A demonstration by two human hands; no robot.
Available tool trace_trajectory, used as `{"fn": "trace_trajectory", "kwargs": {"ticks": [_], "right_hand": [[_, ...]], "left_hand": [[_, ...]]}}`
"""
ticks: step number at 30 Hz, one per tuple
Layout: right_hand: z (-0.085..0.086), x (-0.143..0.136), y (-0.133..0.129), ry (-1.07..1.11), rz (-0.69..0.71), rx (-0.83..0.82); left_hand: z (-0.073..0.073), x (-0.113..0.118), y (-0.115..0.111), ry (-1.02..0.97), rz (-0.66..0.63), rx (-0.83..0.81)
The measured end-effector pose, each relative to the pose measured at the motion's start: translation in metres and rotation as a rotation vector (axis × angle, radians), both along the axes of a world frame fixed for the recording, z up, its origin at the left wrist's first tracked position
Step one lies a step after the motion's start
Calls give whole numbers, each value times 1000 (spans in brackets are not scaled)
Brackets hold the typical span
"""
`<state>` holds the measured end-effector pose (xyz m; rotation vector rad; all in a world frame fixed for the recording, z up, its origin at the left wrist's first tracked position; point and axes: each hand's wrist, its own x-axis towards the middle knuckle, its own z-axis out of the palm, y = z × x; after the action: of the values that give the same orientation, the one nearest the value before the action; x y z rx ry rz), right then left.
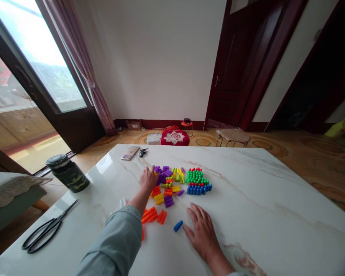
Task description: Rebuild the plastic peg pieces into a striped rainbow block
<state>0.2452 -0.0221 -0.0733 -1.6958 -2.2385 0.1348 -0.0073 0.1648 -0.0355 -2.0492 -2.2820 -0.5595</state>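
Over toward the near left corner of the white table (247, 184), black-handled scissors (50, 230) lie with their tips pointing away from the person. A camouflage flask (68, 174) sits at the left edge, and the phone (130, 153) and keys (143, 152) rest by the far left corner. From where I'm standing, the left hand (148, 178) reaches over the left side of the mixed pile, fingertips at the purple pieces (163, 175); I can't tell whether they have closed on one. Orange pieces (150, 215) lie nearer the person, just right of the sleeve (115, 241). Further right, a lone blue piece (178, 225) lies just beside the right hand (200, 229), which is palm down, fingers slightly spread, holding nothing I can see. Beyond that hand, toward the far edge, green pieces (196, 177) and blue pieces (199, 190) sit packed in rows, with red ones among them.
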Motion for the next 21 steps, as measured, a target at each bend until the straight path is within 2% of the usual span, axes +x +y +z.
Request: {"fn": "trace_trajectory", "kwargs": {"ticks": [4, 8, 11, 15, 18, 21], "right_hand": [[0, 0, 0, 9, 4, -10], [-1, 0, -1, 11, 3, -4], [-1, 0, -1, 12, 4, 1], [4, -1, -1, 10, 3, -8], [8, -3, -2, 13, -4, -7], [8, -4, -2, 17, -5, 19]], "left_hand": [[-8, -2, 10, -8, -44, -59], [-8, -4, 13, -88, -70, -75], [-1, -4, 9, -209, -77, -61], [18, -3, -3, -449, -65, -16], [31, 2, -20, -690, -53, 22], [38, 12, -46, -986, -41, 16]]}}
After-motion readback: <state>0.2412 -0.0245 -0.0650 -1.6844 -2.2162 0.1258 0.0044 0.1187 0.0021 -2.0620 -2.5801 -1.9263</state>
